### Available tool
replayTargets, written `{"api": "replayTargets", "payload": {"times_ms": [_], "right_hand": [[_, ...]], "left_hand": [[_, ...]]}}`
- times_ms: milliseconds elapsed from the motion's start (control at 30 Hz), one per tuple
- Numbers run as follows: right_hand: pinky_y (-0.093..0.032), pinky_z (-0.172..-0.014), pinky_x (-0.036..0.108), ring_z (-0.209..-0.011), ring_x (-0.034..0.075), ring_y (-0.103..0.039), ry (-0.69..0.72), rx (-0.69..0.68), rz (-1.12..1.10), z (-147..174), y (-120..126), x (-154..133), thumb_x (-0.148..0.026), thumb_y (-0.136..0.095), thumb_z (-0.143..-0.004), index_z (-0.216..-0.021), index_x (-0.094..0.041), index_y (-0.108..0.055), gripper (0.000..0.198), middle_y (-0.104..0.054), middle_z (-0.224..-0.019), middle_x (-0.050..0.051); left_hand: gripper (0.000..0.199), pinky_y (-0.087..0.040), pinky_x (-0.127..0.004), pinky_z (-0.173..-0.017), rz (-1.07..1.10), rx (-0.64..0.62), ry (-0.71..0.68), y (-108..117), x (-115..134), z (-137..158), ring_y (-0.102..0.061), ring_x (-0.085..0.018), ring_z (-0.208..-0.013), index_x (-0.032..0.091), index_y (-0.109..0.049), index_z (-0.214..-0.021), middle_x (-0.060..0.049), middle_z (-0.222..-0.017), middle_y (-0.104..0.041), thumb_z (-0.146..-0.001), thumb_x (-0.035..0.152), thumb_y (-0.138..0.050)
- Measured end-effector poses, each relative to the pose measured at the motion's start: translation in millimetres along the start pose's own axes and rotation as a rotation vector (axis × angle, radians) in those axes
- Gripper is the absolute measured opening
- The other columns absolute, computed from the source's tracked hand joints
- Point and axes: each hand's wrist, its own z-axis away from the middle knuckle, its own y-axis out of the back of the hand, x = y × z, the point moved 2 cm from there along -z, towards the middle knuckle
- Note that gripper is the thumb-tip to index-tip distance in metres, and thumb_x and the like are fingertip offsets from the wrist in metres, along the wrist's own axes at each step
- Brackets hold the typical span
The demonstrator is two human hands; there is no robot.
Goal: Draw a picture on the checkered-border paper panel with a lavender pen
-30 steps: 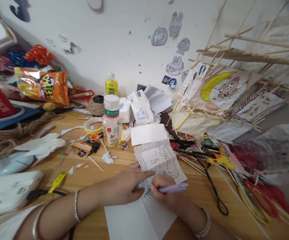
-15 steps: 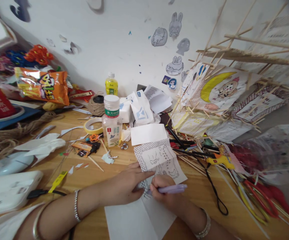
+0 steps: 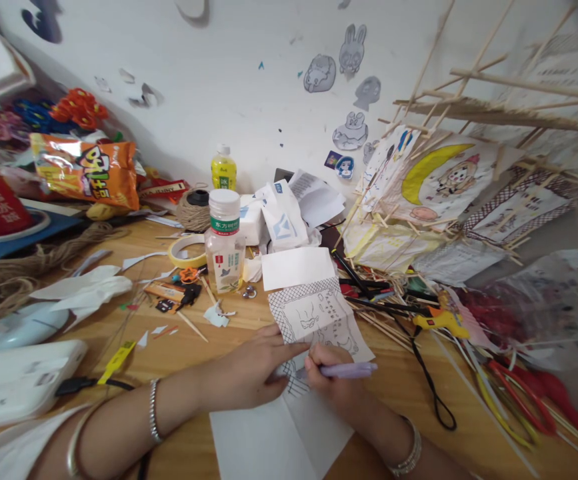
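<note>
Your right hand (image 3: 336, 387) sits slightly farther right than before, with the lilac pen (image 3: 349, 370) shifted along. More of the crosshatched border (image 3: 297, 385) now shows beside it.

White paper (image 3: 315, 308), creased, bears black line drawings and a crosshatched border. Lilac pen (image 3: 349, 370) slants over the paper, near the crosshatching.
</note>
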Motion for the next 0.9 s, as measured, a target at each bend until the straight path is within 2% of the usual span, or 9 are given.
{"api": "replayTargets", "payload": {"times_ms": [167,400,567,767,900], "right_hand": [[-0.028,-0.049,0.027,-0.051,0.012,-0.039,0.032,0.005,-0.007,0,-2,1,-0.021,-0.043,-0.085,-0.059,-0.023,-0.029,0.030,-0.037,-0.055,-0.005],[-0.030,-0.049,0.026,-0.051,0.012,-0.040,-0.004,0.041,-0.054,-3,0,-2,-0.018,-0.042,-0.084,-0.058,-0.023,-0.029,0.029,-0.038,-0.054,-0.005],[-0.036,-0.051,0.025,-0.052,0.012,-0.045,-0.155,0.096,-0.145,-2,8,-4,-0.022,-0.041,-0.087,-0.057,-0.022,-0.035,0.031,-0.043,-0.053,-0.004],[-0.037,-0.053,0.026,-0.054,0.013,-0.047,-0.173,-0.044,-0.205,-4,7,-7,-0.022,-0.044,-0.083,-0.055,-0.022,-0.038,0.029,-0.045,-0.054,-0.003],[-0.035,-0.052,0.025,-0.053,0.012,-0.045,-0.159,-0.057,-0.192,-4,5,-5,-0.020,-0.044,-0.082,-0.056,-0.022,-0.036,0.027,-0.044,-0.054,-0.004]], "left_hand": [[0.064,-0.033,-0.044,-0.106,0.001,0.004,-0.003,0,0,0,-0.041,-0.028,-0.129,0.025,-0.048,-0.134,-0.007,-0.138,-0.051,-0.074,0.005,-0.055],[0.072,-0.029,-0.042,-0.109,0.013,0.006,-0.011,0,-1,-1,-0.037,-0.026,-0.131,0.027,-0.046,-0.137,-0.005,-0.142,-0.046,-0.070,0.002,-0.056],[0.069,-0.034,-0.043,-0.105,0.010,0.044,0.024,-2,-4,0,-0.043,-0.027,-0.126,0.025,-0.047,-0.135,-0.007,-0.135,-0.052,-0.070,0.001,-0.053],[0.065,-0.037,-0.046,-0.101,-0.009,0.090,0.059,-6,-10,1,-0.046,-0.030,-0.121,0.024,-0.046,-0.135,-0.010,-0.134,-0.051,-0.074,0.006,-0.058],[0.062,-0.037,-0.044,-0.102,-0.014,0.092,0.056,-7,-10,2,-0.045,-0.030,-0.121,0.026,-0.050,-0.130,-0.008,-0.133,-0.051,-0.072,0.006,-0.059]]}}
